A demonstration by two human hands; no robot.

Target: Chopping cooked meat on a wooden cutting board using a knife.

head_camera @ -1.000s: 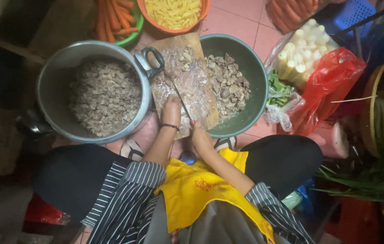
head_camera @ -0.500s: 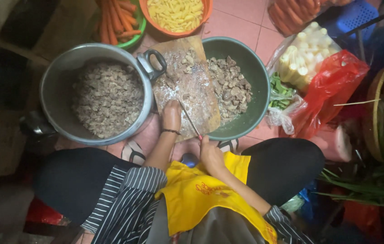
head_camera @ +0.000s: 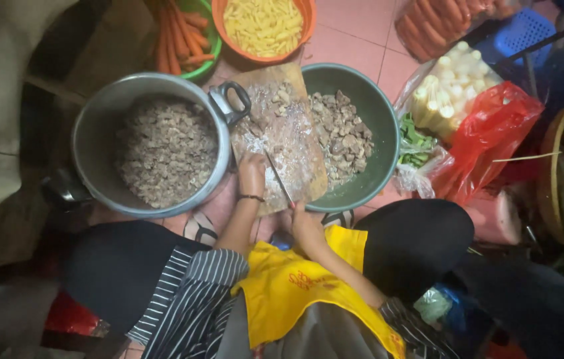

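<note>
At the left stands a large grey metal pot with black handles, full of small chopped brownish pieces. Just right of it, a worn wooden cutting board lies between the pot and a dark green round bowl; some meat pieces sit at the far end of the board. The left hand rests flat on the near part of the board, its fingers bent down on the wood, holding nothing. Just to its right, the right hand is closed around the handle of a thin knife, whose blade lies over the board. The green bowl holds bigger meat chunks. Far behind are orange carrots and an orange bowl of pale yellow strips. At the right lies a red plastic bag.
</note>
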